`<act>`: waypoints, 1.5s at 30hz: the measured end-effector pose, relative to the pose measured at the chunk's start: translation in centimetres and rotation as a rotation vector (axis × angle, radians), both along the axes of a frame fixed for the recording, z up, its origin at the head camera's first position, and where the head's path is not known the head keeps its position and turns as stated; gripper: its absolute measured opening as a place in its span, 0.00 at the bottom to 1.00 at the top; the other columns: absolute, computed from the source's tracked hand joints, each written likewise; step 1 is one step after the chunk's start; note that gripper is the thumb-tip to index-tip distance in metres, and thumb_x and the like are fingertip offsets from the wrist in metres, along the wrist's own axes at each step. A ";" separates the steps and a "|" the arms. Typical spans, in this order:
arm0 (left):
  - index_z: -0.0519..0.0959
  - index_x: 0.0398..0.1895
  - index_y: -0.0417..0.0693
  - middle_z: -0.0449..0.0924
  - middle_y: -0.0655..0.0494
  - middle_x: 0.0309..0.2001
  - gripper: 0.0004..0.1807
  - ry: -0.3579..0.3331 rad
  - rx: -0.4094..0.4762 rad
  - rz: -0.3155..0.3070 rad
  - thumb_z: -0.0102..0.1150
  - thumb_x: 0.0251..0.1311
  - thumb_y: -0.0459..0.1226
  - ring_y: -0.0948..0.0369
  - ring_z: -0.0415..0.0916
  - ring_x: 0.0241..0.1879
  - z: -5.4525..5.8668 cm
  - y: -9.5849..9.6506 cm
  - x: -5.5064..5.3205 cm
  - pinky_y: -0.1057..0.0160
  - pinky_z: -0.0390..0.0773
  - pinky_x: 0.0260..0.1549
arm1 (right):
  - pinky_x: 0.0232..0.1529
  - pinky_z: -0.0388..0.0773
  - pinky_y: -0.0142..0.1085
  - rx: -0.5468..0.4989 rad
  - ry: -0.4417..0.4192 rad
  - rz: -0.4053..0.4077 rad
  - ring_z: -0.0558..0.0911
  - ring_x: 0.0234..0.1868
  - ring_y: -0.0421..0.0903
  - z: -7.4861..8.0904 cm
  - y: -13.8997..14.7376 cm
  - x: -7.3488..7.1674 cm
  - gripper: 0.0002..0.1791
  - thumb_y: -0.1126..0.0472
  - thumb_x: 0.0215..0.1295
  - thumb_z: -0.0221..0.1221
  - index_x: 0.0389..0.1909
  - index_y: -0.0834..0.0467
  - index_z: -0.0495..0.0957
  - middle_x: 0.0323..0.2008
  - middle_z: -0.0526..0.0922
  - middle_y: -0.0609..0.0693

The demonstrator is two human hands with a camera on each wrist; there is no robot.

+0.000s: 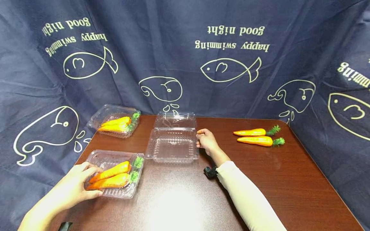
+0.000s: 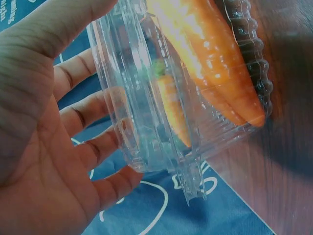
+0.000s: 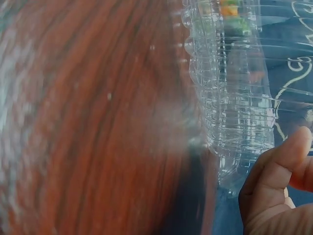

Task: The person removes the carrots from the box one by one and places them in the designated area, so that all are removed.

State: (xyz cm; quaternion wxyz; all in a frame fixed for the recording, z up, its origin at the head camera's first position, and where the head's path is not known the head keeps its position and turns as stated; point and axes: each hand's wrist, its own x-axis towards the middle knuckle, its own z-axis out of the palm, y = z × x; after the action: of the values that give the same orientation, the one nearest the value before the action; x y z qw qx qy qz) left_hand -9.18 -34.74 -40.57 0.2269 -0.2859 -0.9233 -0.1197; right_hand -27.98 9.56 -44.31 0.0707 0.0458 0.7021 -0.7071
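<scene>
My left hand point(image 1: 76, 181) grips the left end of a clear plastic box point(image 1: 134, 189), its thumb along the near side. Two orange carrots point(image 1: 111, 181) with green tops lie inside; in the left wrist view one carrot point(image 2: 215, 63) shows through the plastic. At the middle of the table, a second clear plastic box point(image 1: 173, 146) lies open and empty, its lid point(image 1: 174, 120) folded back toward the curtain. The curled fingers of my right hand point(image 1: 208, 142) pinch its right rim near the hinge. In the right wrist view, blur partly obscures the contact.
Behind my left hand, another clear box point(image 1: 124, 133) holds several carrots point(image 1: 115, 124). Two loose carrots point(image 1: 255, 140) lie side by side on the right of the brown table point(image 1: 260, 170). A dark blue curtain point(image 1: 185, 48) stands along the table's back and sides.
</scene>
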 end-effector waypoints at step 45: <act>0.81 0.39 0.55 0.73 0.67 0.37 0.37 0.014 -0.025 0.006 0.83 0.14 0.49 0.63 0.70 0.35 -0.1 0.1 1.4 0.61 0.71 0.33 | 0.19 0.75 0.26 -0.043 0.008 0.070 0.72 0.20 0.40 -0.7 -6.5 -0.3 0.09 0.72 0.71 0.49 0.49 0.68 0.66 0.31 0.70 0.52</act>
State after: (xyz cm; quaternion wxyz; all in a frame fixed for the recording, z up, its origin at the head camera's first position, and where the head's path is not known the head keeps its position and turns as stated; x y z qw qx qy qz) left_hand -7.79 -34.61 -40.69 0.2301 -0.2865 -0.9240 -0.1055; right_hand -28.28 3.11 -45.04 0.0937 0.0167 0.6883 -0.7192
